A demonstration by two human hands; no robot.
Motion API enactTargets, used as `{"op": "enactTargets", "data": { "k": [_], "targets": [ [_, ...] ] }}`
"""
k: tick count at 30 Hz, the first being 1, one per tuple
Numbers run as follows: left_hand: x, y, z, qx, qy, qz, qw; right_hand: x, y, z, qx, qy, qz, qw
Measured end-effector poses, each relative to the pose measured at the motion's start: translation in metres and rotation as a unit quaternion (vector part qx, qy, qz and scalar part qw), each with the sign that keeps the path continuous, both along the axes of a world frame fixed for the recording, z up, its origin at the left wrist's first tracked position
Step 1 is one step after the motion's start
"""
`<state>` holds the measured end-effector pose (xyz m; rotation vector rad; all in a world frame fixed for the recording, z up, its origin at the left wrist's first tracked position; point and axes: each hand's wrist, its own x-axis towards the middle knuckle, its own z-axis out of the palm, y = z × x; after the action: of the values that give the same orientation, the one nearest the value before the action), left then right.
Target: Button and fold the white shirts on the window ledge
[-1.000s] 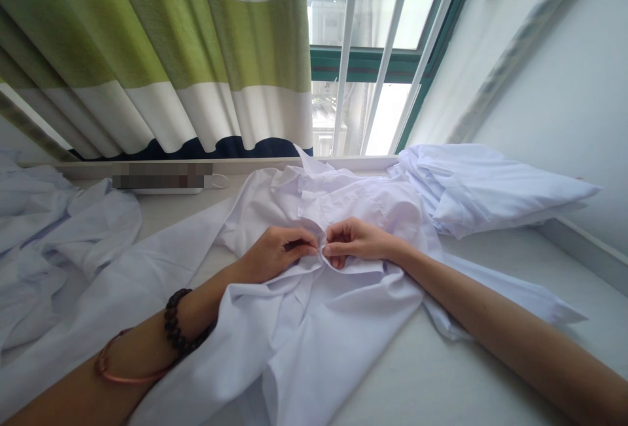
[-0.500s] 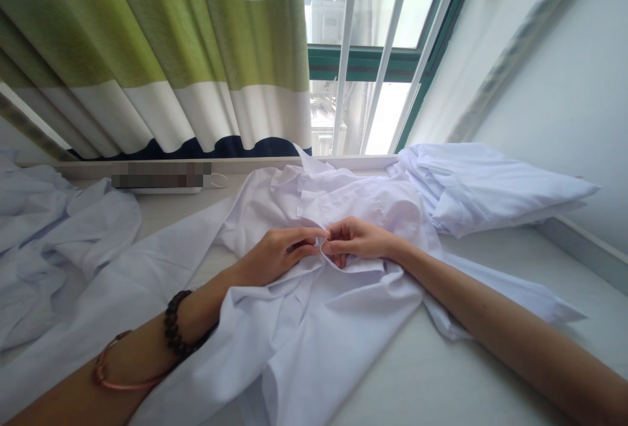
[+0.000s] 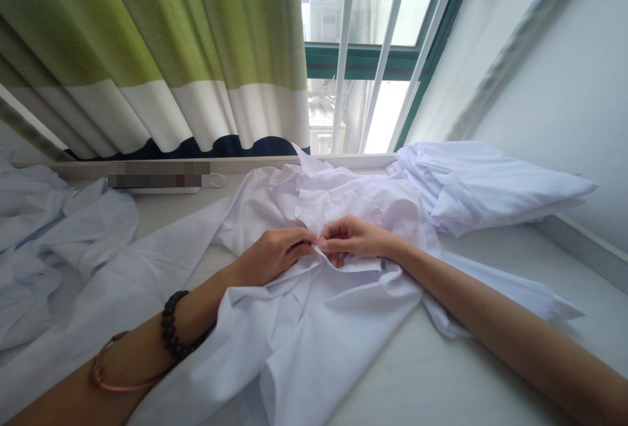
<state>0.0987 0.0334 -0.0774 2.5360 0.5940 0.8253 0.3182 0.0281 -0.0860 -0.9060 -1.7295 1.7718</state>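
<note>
A white button-up garment (image 3: pixel 304 341), which looks like a long shirt or coat, lies spread on the pale surface with one sleeve reaching out to the left. My left hand (image 3: pixel 272 256) pinches the front edge of the garment near its middle. Directly against it, my right hand (image 3: pixel 356 241) pinches the same edge, the two sets of fingertips nearly touching. Whether a button is between the fingers is hidden. A dark bead bracelet (image 3: pixel 173 324) and a copper-coloured bangle (image 3: pixel 105 380) circle my left forearm.
At the back right sits a folded white cloth bundle (image 3: pixel 495 184). More rumpled white fabric (image 3: pixel 34 249) lies at the left. A flat item with a blurred face (image 3: pixel 157 176) rests by the back ledge. Behind are a striped curtain (image 3: pixel 196 33) and a barred window (image 3: pixel 366 66).
Both hands keep pinching the garment's edge. My left fingertips have shifted slightly, and the right fingers have closed in a little to the left. The whole view has drifted slightly.
</note>
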Motion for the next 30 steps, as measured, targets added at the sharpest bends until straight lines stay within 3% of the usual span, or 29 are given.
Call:
{"op": "enactTargets", "data": {
  "k": [8,17,21,24,27,30],
  "targets": [
    [0.0,0.004,-0.006,0.109,0.021,-0.032,0.993,0.0,-0.002,0.004,0.03,-0.023,-0.01,0.999],
    [-0.002,0.005,-0.001,0.176,0.01,-0.077,0.981,0.0,-0.004,0.013,0.126,-0.084,0.047,0.987],
    [-0.004,0.006,0.013,0.346,0.054,-0.093,0.932,-0.001,-0.006,0.024,0.107,-0.078,0.031,0.991],
    [-0.005,0.006,0.022,0.432,0.066,-0.081,0.896,-0.003,-0.008,0.03,0.011,-0.031,0.026,0.999],
    [-0.004,0.005,0.025,0.402,0.026,-0.054,0.914,-0.004,-0.011,0.035,-0.082,0.03,-0.003,0.996],
    [0.0,0.0,0.026,0.215,-0.047,0.04,0.975,-0.005,-0.014,0.041,-0.023,0.027,-0.096,0.995]
  ]
}}
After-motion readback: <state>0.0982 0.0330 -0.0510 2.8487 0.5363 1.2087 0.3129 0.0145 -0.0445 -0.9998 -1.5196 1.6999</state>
